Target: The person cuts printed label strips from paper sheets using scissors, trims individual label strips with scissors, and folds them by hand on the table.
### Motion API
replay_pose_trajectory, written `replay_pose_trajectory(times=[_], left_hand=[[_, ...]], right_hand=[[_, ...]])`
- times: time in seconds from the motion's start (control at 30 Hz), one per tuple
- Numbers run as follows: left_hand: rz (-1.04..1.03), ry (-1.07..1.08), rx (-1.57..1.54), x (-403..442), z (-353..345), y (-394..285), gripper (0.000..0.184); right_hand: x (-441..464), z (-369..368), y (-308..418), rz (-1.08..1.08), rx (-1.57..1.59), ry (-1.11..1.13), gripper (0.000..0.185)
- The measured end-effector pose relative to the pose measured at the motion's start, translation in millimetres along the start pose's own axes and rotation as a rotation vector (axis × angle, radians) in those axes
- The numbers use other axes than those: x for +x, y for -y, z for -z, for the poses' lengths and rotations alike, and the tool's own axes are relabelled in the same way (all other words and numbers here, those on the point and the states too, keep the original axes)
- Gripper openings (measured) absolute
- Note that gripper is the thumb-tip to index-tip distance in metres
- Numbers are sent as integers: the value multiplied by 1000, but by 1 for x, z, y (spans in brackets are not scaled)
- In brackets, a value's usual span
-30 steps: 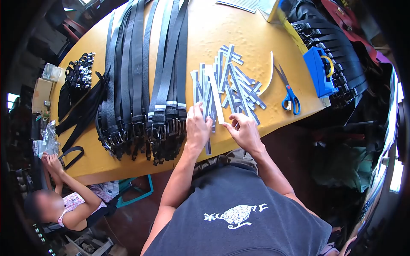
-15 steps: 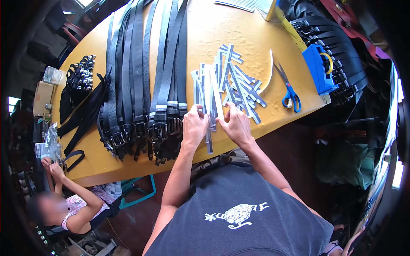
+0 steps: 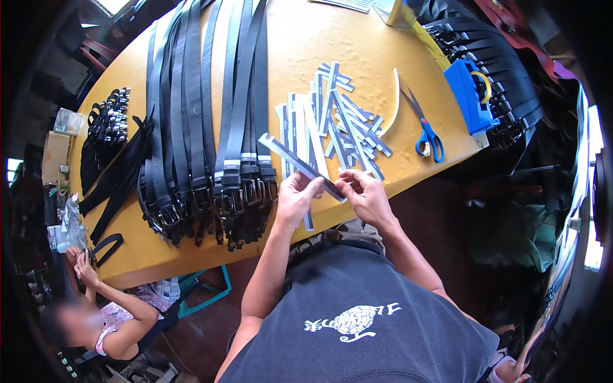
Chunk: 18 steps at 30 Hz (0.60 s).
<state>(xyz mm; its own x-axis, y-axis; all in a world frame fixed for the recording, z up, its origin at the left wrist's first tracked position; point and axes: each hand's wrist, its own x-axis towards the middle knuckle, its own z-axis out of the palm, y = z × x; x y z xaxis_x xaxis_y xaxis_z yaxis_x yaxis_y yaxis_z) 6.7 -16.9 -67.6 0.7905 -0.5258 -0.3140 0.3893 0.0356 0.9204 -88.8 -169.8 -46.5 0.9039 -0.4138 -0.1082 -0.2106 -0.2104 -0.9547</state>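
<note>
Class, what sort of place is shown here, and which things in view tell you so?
Probably a workshop where belts are made or finished: many black buckled belts lie on a yellow table, with narrow strips and scissors to their right.

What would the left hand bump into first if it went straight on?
Beyond its held strip, the left hand would probably meet the loose strips, though its height above them is unclear.
</note>
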Motion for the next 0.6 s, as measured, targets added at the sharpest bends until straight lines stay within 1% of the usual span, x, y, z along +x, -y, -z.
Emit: replay_pose_trajectory(times=[0.03, 0.13, 0.17, 0.27, 0.3, 0.33, 0.4, 0.47, 0.53, 0.6], left_hand=[[-5, 22, -52, -2, -4, 1, 8], [-39, 19, 18, -3, -10, 9, 8], [-85, -37, 109, -5, -11, 8, 7], [-196, -110, 256, 4, 2, 18, 9], [-258, -128, 220, 6, 1, 16, 10], [-270, -141, 208, 7, 1, 14, 9], [-285, -137, 206, 12, 6, 20, 9], [-306, -127, 190, 14, 8, 22, 9], [-310, -137, 167, 12, 6, 24, 9], [-318, -136, 143, 11, 9, 25, 9]], right_hand=[[-2, 1, -2, -68, 76, 63, 35], [-9, 8, 2, -71, -88, 75, 36], [-12, 8, -7, -55, -27, 32, 32], [-29, 30, -22, -140, 89, 97, 27], [-36, 44, -35, -229, 70, 197, 22], [-45, 54, -44, -336, 90, 256, 22], [-65, 69, -106, -529, 6, 246, 26], [-103, 68, -191, -662, -61, -39, 23], [-199, 41, -372, -653, -600, -337, 21], [-226, 42, -363, -936, -535, -228, 21]])
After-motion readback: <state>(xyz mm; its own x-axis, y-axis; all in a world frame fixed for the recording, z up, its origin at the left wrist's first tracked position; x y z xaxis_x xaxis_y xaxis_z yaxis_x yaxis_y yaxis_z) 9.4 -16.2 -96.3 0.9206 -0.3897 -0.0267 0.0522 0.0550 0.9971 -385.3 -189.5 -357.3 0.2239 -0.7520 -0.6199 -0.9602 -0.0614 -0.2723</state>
